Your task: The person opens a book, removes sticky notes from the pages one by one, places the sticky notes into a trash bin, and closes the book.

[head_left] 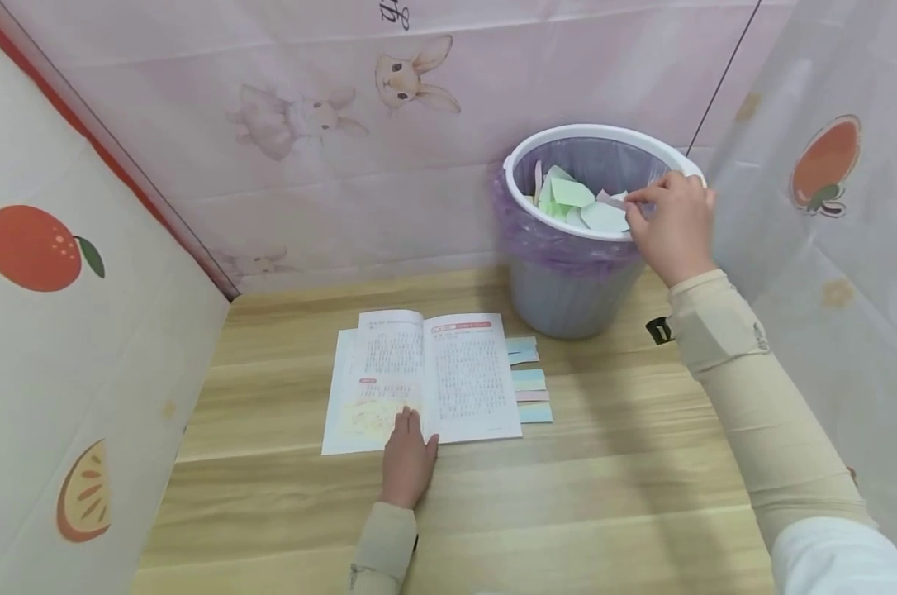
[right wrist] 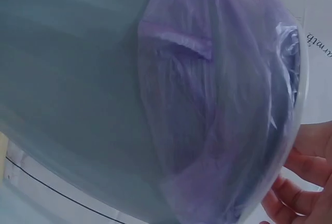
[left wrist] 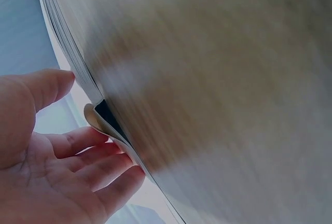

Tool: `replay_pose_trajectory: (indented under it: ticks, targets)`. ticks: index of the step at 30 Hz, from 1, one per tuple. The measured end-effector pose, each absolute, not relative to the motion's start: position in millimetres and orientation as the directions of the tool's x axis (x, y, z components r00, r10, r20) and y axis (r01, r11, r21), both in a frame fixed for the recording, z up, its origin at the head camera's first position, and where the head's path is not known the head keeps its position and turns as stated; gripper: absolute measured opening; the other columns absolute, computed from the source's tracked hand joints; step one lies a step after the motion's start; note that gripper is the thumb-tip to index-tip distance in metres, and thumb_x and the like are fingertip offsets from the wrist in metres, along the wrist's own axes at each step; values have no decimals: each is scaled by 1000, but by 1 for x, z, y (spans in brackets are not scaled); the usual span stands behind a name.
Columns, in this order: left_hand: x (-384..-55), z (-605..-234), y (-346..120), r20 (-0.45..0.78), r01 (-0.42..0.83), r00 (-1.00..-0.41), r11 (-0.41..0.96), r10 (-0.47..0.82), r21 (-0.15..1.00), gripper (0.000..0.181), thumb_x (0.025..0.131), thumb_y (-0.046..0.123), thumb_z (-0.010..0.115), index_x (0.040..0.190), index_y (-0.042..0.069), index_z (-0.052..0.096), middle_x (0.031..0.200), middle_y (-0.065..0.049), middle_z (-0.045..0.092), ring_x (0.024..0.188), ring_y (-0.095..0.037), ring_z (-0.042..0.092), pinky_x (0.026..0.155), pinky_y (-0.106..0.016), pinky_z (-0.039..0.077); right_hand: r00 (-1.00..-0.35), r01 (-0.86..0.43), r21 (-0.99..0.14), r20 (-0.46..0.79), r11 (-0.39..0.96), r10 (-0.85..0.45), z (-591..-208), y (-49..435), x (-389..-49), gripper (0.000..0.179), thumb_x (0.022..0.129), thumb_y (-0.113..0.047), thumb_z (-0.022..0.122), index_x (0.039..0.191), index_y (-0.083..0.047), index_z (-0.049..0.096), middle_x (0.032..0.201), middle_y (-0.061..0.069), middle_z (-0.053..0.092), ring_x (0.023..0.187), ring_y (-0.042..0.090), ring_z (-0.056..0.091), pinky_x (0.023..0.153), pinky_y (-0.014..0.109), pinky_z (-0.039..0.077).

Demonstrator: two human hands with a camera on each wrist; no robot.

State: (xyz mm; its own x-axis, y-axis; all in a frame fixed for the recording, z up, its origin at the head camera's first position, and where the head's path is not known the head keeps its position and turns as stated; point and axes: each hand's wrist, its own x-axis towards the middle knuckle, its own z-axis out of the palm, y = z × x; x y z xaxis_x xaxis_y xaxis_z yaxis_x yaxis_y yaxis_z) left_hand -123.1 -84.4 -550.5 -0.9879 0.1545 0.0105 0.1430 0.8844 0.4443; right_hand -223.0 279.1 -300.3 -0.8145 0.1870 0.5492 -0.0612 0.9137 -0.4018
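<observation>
An open book [head_left: 472, 376] lies on the table, printed pages up. My left hand [head_left: 408, 464] rests with its fingers extended on the lower part of the left page; in the left wrist view its fingers [left wrist: 111, 175] lie along the book's edge. At the right, my right hand [head_left: 675, 223] reaches over the rim of a grey waste bin [head_left: 578, 297] lined with a purple bag [head_left: 526, 223]. Thumb and forefinger pinch the end of a pinkish paper strip [head_left: 610, 199] over the scraps inside. In the right wrist view the bin wall hides part of that hand [right wrist: 306, 180].
Green and white paper scraps [head_left: 571, 194] fill the bin. Blue and pink paper tabs [head_left: 532, 380] stick out from the book's right edge. A small black label [head_left: 660, 330] lies right of the bin. Printed sheeting [head_left: 270, 207] walls the table [head_left: 270, 512] at the back and sides.
</observation>
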Motion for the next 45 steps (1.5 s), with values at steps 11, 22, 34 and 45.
replay_pose_trajectory:
  ticks: [11,22,34,45]
  targets:
    - [-126,-556,-78,-37,119,-988,897,149,427,57,93,22,63,132,-15,44,142,-32,40,130,-45,41,102,-55,40,-804,-443,-647,593,620,43,-345,223,-156,15,90,1,62,102,6,69,95,20,69,84,21,62,80,22,48]
    - [-128,-556,-75,-44,109,-989,892,142,440,58,94,23,63,134,-14,43,143,-31,39,132,-44,38,104,-55,39,-956,287,-905,-293,315,29,-504,181,-145,39,100,-9,45,132,13,47,126,31,55,111,41,58,93,49,50]
    - [-126,-556,-79,-52,110,-988,890,147,442,58,94,22,62,133,-16,43,143,-32,39,131,-45,39,103,-55,39,-933,357,-898,-358,256,44,-531,164,-151,42,101,-11,43,136,13,44,128,31,54,108,40,59,91,45,51]
    - [-128,-556,-77,-43,106,-990,898,137,426,57,94,23,62,133,-15,44,143,-31,39,132,-44,39,104,-54,39,-946,320,-919,-299,230,123,-529,167,-140,37,93,-11,62,123,9,58,105,22,68,90,26,68,81,33,56]
